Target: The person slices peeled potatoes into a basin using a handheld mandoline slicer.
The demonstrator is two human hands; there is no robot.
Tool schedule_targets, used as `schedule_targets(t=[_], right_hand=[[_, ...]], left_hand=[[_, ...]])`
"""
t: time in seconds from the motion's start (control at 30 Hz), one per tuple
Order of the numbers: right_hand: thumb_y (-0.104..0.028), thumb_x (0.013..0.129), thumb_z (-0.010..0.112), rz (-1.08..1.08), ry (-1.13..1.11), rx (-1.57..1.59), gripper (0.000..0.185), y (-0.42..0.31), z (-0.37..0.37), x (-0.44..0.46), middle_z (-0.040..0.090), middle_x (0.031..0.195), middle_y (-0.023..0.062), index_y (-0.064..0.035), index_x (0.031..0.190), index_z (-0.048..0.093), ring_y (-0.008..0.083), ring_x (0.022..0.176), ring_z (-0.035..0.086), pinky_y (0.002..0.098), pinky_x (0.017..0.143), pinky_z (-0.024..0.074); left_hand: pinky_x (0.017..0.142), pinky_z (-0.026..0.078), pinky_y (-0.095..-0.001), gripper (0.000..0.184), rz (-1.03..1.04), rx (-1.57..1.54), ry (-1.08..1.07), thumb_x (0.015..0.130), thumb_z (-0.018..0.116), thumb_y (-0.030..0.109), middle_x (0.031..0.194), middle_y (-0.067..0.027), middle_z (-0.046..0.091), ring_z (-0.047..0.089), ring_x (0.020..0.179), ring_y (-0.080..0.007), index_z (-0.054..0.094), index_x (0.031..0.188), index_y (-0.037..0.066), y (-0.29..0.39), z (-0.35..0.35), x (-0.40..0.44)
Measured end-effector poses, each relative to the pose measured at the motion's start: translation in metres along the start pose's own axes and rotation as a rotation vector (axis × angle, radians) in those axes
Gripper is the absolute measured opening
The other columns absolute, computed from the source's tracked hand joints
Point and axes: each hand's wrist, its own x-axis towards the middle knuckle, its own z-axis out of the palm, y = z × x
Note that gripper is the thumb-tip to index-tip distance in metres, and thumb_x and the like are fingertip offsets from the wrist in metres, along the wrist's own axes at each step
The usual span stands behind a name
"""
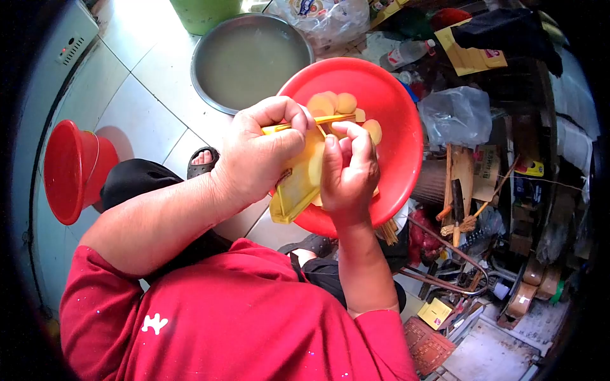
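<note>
My left hand (270, 143) is closed on the upper end of a yellow plastic object (293, 193), which resembles a flat slicer and hangs tilted over the red basin (403, 146). My right hand (349, 174) is beside it, fingers bent and pinched together near its upper edge; whatever is between those fingertips is too small to name. Several round pale-yellow slices (346, 103) lie in the basin behind my hands. The hands partly hide the yellow object and the basin's contents.
A grey metal basin (254, 63) of cloudy liquid sits beyond the red one. On the left stands a red bucket (63, 171). A green container (203, 13) is at the top. Plastic bags (457, 117), a bottle (406, 56), cardboard and tools crowd the right side.
</note>
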Motion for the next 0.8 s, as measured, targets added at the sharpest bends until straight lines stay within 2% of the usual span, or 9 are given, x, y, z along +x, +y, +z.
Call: schedule_targets(t=[0.13, 0.2, 0.27, 0.4, 0.47, 0.57, 0.6, 0.7, 0.8], right_hand=[[-0.017, 0.087, 0.057, 0.172, 0.093, -0.200, 0.018, 0.099, 0.021, 0.019, 0.063, 0.086, 0.0134, -0.0053, 0.101, 0.059, 0.0291, 0.075, 0.062, 0.0409, 0.068, 0.0497], [-0.019, 0.087, 0.057, 0.370, 0.032, -0.290, 0.020, 0.127, 0.024, 0.032, 0.064, 0.088, 0.0145, -0.0055, 0.101, 0.059, 0.0299, 0.077, 0.063, 0.0415, 0.069, 0.0505], [-0.018, 0.086, 0.059, 0.282, 0.051, -0.289, 0.019, 0.128, 0.024, 0.024, 0.064, 0.087, 0.0134, -0.0060, 0.101, 0.059, 0.0288, 0.074, 0.062, 0.0401, 0.067, 0.0502], [-0.010, 0.085, 0.059, 0.087, -0.046, 0.040, 0.015, 0.002, 0.002, 0.010, 0.062, 0.086, 0.0128, -0.0065, 0.100, 0.059, 0.0260, 0.073, 0.060, 0.0372, 0.068, 0.0492], [-0.010, 0.086, 0.058, 0.041, -0.024, 0.037, 0.015, 0.013, 0.007, 0.009, 0.062, 0.087, 0.0138, -0.0059, 0.100, 0.059, 0.0270, 0.076, 0.060, 0.0377, 0.069, 0.0491], [-0.015, 0.088, 0.057, 0.266, 0.052, -0.126, 0.016, 0.120, 0.029, 0.021, 0.064, 0.087, 0.0147, -0.0051, 0.100, 0.060, 0.0299, 0.077, 0.062, 0.0402, 0.069, 0.0496], [-0.018, 0.088, 0.057, 0.340, 0.070, -0.241, 0.018, 0.121, 0.027, 0.026, 0.064, 0.087, 0.0147, -0.0052, 0.100, 0.060, 0.0301, 0.076, 0.062, 0.0408, 0.068, 0.0500], [-0.015, 0.087, 0.058, 0.219, 0.046, -0.073, 0.018, 0.108, 0.025, 0.021, 0.063, 0.085, 0.0152, -0.0044, 0.102, 0.058, 0.0301, 0.073, 0.062, 0.0406, 0.066, 0.0498], [-0.011, 0.087, 0.055, 0.139, -0.120, 0.078, 0.017, 0.005, 0.003, 0.013, 0.062, 0.086, 0.0156, -0.0036, 0.103, 0.056, 0.0284, 0.076, 0.061, 0.0388, 0.069, 0.0491]], left_hand=[[0.085, 0.040, -0.0261, 0.007, 0.001, 0.016, -0.018, 0.073, 0.053, 0.005, 0.096, -0.0042, 0.055, 0.050, 0.089, -0.0135, 0.052, 0.080, 0.005, 0.001, 0.001, 0.001], [0.084, 0.040, -0.0259, 0.007, 0.008, 0.027, -0.023, 0.073, 0.053, 0.005, 0.096, -0.0042, 0.055, 0.050, 0.089, -0.0134, 0.052, 0.080, 0.005, 0.000, 0.000, 0.003], [0.084, 0.040, -0.0259, 0.007, 0.023, -0.012, -0.027, 0.073, 0.052, 0.005, 0.096, -0.0040, 0.055, 0.049, 0.089, -0.0132, 0.052, 0.080, 0.005, -0.004, -0.001, 0.003], [0.084, 0.040, -0.0262, 0.006, -0.009, -0.002, 0.004, 0.074, 0.053, 0.005, 0.096, -0.0035, 0.055, 0.049, 0.089, -0.0132, 0.052, 0.079, 0.006, -0.001, -0.001, 0.003], [0.084, 0.040, -0.0264, 0.006, 0.025, 0.009, -0.008, 0.074, 0.052, 0.005, 0.096, -0.0031, 0.055, 0.050, 0.089, -0.0133, 0.052, 0.080, 0.006, -0.001, 0.001, 0.001], [0.080, 0.043, -0.0246, 0.003, -0.001, -0.033, 0.023, 0.075, 0.053, 0.002, 0.089, -0.0017, 0.058, 0.051, 0.085, -0.0106, 0.055, 0.077, 0.004, -0.001, -0.001, 0.004], [0.080, 0.043, -0.0246, 0.003, 0.001, -0.033, 0.022, 0.075, 0.053, 0.002, 0.089, -0.0017, 0.058, 0.051, 0.085, -0.0106, 0.055, 0.077, 0.004, -0.002, -0.001, 0.003], [0.079, 0.043, -0.0243, 0.003, 0.040, -0.055, 0.002, 0.075, 0.053, 0.003, 0.089, -0.0015, 0.058, 0.051, 0.085, -0.0100, 0.055, 0.077, 0.004, -0.004, -0.002, 0.002], [0.084, 0.040, -0.0257, 0.005, 0.011, -0.023, -0.011, 0.076, 0.055, 0.007, 0.096, -0.0027, 0.055, 0.049, 0.089, -0.0132, 0.052, 0.080, 0.006, -0.001, -0.003, 0.003]])
